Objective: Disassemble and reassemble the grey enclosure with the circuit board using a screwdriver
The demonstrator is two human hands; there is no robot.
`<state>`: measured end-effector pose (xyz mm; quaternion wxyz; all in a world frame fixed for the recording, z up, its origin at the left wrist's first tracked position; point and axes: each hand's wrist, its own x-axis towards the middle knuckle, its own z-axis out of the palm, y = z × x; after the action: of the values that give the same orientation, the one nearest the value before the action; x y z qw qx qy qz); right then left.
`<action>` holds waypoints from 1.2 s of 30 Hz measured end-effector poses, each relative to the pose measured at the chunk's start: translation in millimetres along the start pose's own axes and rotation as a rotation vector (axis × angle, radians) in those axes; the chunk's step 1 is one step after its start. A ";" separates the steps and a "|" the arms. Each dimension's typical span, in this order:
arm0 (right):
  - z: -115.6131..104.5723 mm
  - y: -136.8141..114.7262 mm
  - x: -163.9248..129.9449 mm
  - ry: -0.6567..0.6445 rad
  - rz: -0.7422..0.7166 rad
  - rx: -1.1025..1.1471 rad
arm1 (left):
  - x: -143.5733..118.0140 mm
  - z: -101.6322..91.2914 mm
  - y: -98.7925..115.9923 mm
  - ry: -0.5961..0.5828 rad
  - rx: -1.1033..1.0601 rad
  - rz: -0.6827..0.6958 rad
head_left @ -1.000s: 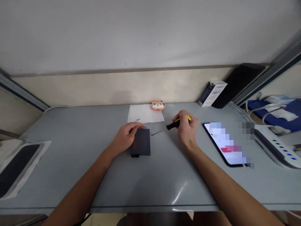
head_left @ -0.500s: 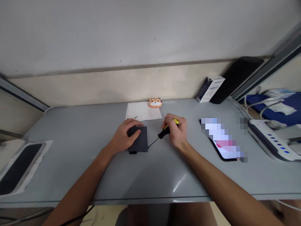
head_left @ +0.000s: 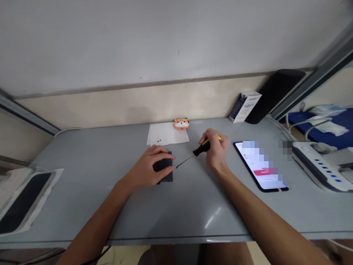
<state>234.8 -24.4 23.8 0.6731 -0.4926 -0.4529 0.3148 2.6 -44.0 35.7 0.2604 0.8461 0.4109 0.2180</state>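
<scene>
A small flat black box (head_left: 167, 176) lies on the desk, partly covered by my left hand (head_left: 151, 163). My left hand is open over it, thumb and fingers stretched apart past its right edge. In my right hand (head_left: 217, 149) is a screwdriver (head_left: 202, 148) with a black and yellow handle. Its shaft slants down to the left, and the tip stands a little apart from the box, close to my left thumb. Something small and dark is at the tip, perhaps a screw; I cannot tell. Two tiny dark pieces (head_left: 159, 140) rest on a white paper (head_left: 162, 132) behind the box.
An orange animal-faced case (head_left: 181, 124) sits on the paper's back right corner. To the right are a lit phone (head_left: 259, 169), a power strip (head_left: 321, 165), a carton (head_left: 245, 106) and a black cylinder (head_left: 275, 95) by the wall. A dark panel on white (head_left: 27, 198) lies left.
The screwdriver has come away from the box's right edge, moving right and up with my right hand. My left hand has slid right across the box, its fingers reaching toward the tip.
</scene>
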 end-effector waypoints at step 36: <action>15.7 20.6 5.6 0.205 0.442 0.250 | 33.1 -30.8 -44.4 0.205 0.133 -0.165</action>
<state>223.0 -7.0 7.5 0.6859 -0.5220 -0.2214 0.4562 -22.4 14.3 37.0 0.1776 0.7981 0.5171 0.2533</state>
